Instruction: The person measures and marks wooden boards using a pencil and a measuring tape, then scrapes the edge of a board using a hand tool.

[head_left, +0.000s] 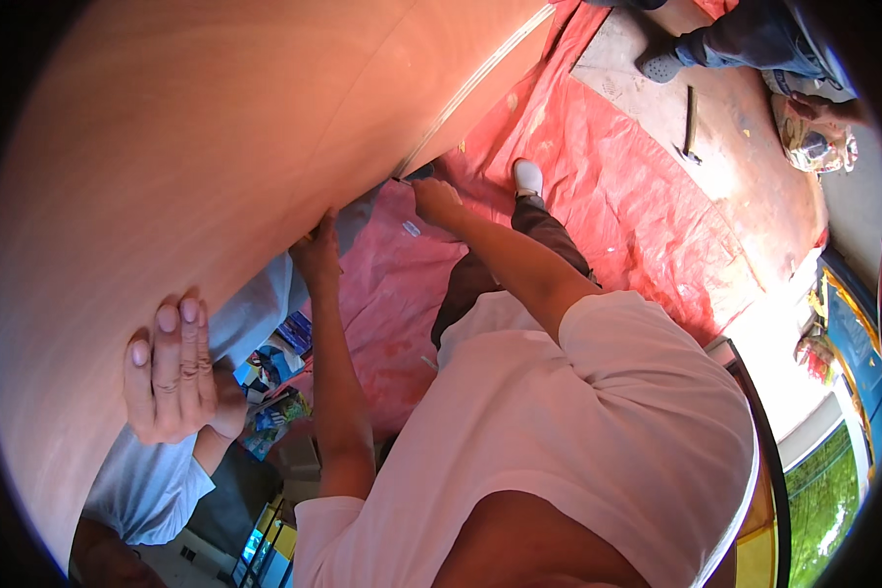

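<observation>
A large reddish-brown wooden panel (216, 127) fills the upper left, with a pale strip (480, 71) along its far right edge. My left hand (318, 253) is closed at the panel's lower edge, its fingertips partly hidden there. Farther right, my right hand (437, 201) is closed near the panel's lower corner. A small dark thing shows by its fingers, too little of it visible to name. Another person's hand (171, 377) lies against the panel at the left, fingers pointing up it.
Wrinkled red sheeting (617, 186) covers the floor around my shoe (527, 177). Beyond it a hammer (692, 125) lies on a pale board. At upper right stands another person's leg (745, 47), near a clear bag (815, 139). Colourful packages (269, 416) are at lower left.
</observation>
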Available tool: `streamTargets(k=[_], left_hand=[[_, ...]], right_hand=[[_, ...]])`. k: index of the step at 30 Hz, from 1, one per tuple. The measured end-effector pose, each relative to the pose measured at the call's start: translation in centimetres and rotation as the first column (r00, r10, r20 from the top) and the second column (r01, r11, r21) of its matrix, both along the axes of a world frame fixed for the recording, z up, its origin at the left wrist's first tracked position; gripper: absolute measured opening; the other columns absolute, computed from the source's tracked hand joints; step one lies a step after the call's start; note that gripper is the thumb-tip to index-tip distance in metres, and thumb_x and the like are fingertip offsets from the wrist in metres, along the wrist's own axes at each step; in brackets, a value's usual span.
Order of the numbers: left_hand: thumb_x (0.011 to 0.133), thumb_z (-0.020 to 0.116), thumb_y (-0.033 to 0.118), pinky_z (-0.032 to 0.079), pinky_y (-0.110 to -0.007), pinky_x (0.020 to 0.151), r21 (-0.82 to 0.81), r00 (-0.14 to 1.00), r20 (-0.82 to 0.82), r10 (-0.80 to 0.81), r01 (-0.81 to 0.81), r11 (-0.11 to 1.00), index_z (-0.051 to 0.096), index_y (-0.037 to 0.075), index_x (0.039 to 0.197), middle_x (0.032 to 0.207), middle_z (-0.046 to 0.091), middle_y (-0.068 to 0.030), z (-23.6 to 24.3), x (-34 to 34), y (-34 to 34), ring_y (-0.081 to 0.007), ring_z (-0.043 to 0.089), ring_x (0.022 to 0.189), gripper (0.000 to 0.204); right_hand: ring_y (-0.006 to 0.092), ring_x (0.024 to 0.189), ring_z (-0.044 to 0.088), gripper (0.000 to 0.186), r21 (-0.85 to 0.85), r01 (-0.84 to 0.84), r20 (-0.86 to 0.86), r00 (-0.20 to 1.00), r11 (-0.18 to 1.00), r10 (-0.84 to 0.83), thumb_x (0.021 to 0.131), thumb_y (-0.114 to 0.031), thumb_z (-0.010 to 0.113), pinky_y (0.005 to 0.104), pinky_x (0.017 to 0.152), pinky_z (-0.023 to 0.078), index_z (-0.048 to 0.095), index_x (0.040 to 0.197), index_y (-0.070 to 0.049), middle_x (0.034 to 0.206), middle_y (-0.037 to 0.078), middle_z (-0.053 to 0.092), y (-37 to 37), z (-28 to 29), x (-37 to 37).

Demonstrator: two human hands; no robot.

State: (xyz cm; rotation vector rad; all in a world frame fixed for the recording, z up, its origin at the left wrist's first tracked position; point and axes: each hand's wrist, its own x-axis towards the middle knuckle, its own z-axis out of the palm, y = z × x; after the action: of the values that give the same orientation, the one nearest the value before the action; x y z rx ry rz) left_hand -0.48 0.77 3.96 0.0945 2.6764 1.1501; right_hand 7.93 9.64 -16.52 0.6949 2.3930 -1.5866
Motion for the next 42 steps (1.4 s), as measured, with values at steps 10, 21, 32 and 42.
streamTargets(k=[10, 21, 32, 42], left_hand=[[0.076, 0.074, 0.023, 0.046, -0.030, 0.077, -0.090, 0.999, 0.040, -0.022, 0.025, 0.996, 0.054, -0.009, 0.110, 0.110, 0.059, -0.0151, -1.7, -0.8, -1.2, -0.0217, 0.059, 0.092, 0.050], [0.079, 0.071, 0.019, 0.048, -0.030, 0.071, -0.358, 0.864, -0.276, -0.421, 0.314, 0.879, 0.053, -0.008, 0.111, 0.105, 0.060, -0.0176, -3.8, -2.5, -3.7, -0.0222, 0.059, 0.088, 0.046], [0.082, 0.067, 0.016, 0.024, -0.019, 0.034, 0.081, 0.982, 0.182, 0.054, -0.070, 0.994, 0.055, 0.002, 0.089, 0.054, 0.043, 0.0034, -2.1, -1.1, -1.9, -0.0027, 0.032, 0.037, 0.020], [0.086, 0.061, 0.027, 0.034, -0.026, 0.041, 0.032, 0.870, -0.356, -0.342, 0.377, 0.926, 0.063, 0.004, 0.083, 0.058, 0.048, 0.0000, -10.7, 5.7, -11.8, -0.0070, 0.043, 0.047, 0.024]], right_hand=[[0.0330, 0.092, 0.062, 0.024, 0.248, -0.331, 0.074, 0.944, 0.910, 0.323, 0.074, -0.008, 0.056, 0.0451, 0.076, 0.050, 0.063, 0.097, -0.006, 0.096, 0.016, 0.064, 9.7, -3.9, -1.7], [0.0317, 0.089, 0.062, 0.021, 0.794, -0.190, -0.076, 0.912, 0.578, 0.404, 0.078, -0.015, 0.052, 0.0426, 0.077, 0.049, 0.065, 0.092, -0.007, 0.093, 0.018, 0.065, 46.3, -5.4, 1.9], [0.0366, 0.073, 0.060, 0.019, 0.499, 0.206, -0.005, 0.972, 0.842, -0.235, 0.078, -0.014, 0.046, 0.0470, 0.064, 0.049, 0.060, 0.081, -0.001, 0.086, 0.020, 0.061, 29.5, -17.2, 16.4], [0.0266, 0.068, 0.063, 0.014, 0.106, -0.020, 0.530, 0.847, 0.994, -0.040, 0.078, -0.008, 0.054, 0.0399, 0.055, 0.051, 0.055, 0.089, 0.001, 0.076, 0.016, 0.061, -3.5, -15.9, 52.4]])
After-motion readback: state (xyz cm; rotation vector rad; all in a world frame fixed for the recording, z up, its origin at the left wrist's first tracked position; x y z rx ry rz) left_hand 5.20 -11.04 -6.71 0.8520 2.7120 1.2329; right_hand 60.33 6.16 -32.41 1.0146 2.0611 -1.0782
